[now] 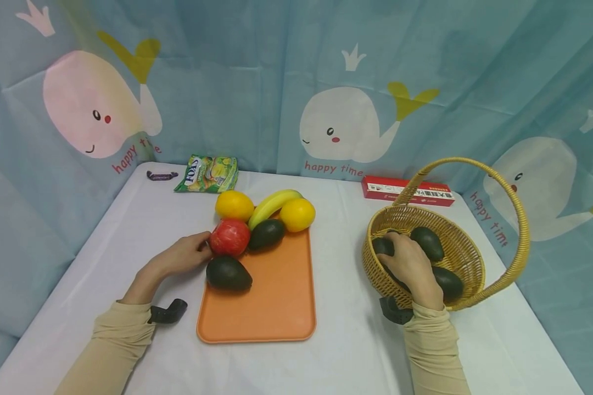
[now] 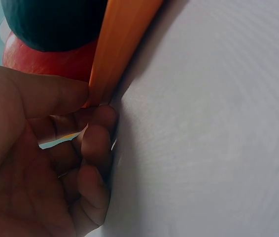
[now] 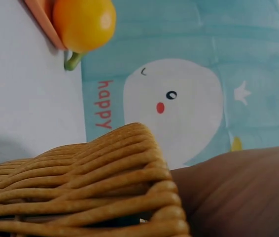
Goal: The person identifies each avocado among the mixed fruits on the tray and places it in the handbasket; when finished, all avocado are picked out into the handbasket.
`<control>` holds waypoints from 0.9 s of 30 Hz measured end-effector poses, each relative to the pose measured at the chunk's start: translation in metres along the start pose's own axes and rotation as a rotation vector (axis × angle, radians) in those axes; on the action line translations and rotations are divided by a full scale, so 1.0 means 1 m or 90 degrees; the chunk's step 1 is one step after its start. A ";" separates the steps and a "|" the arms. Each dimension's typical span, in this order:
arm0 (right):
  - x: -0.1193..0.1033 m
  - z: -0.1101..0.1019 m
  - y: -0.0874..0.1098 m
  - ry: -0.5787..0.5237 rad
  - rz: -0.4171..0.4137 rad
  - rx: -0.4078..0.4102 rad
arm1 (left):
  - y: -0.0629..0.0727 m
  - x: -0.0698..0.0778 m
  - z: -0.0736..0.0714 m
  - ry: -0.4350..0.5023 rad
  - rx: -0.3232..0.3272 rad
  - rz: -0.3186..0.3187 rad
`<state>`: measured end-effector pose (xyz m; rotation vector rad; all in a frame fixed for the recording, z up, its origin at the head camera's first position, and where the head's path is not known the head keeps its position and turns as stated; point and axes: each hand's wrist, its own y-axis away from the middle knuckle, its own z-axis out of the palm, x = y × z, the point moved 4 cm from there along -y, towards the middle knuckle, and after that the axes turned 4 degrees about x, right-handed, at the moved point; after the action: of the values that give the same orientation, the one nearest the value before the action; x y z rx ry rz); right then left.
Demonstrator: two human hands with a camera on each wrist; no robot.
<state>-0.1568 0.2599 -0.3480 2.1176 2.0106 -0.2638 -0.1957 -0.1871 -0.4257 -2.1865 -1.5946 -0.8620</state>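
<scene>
Left hand (image 1: 185, 255) pinches an orange tray (image 1: 269, 291), whose tipping could roll the pomegranate (image 1: 229, 237) off, while the right hand (image 1: 408, 262) grips an avocado (image 1: 382, 246) in a wicker basket (image 1: 457, 241).

Basket (image 3: 95, 190) hides right fingers (image 1: 398, 242) (right-wrist view); head view crops sleeves (image 1: 432, 351).

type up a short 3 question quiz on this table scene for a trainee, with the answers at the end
1. True or false: in the head view, the red box lies to the right of the green snack packet.

2. How many dark avocados lie on the orange tray?

3. Which of the person's hands reaches into the wicker basket?
A. the left
B. the right
C. both

Key:
1. True.
2. Two.
3. B, the right hand.
</scene>
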 end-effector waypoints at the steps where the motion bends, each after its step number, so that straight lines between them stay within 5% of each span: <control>1: 0.000 0.000 0.000 -0.001 0.001 0.001 | 0.000 0.000 0.000 0.001 -0.001 -0.001; 20: -0.001 -0.001 0.001 0.002 -0.007 0.005 | 0.002 0.003 -0.001 0.002 -0.009 -0.011; 27: -0.011 -0.010 0.005 -0.039 -0.053 0.125 | 0.003 0.004 -0.002 0.004 -0.008 -0.008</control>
<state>-0.1530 0.2516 -0.3355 2.1099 2.1173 -0.5556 -0.1929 -0.1857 -0.4213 -2.1826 -1.6055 -0.8847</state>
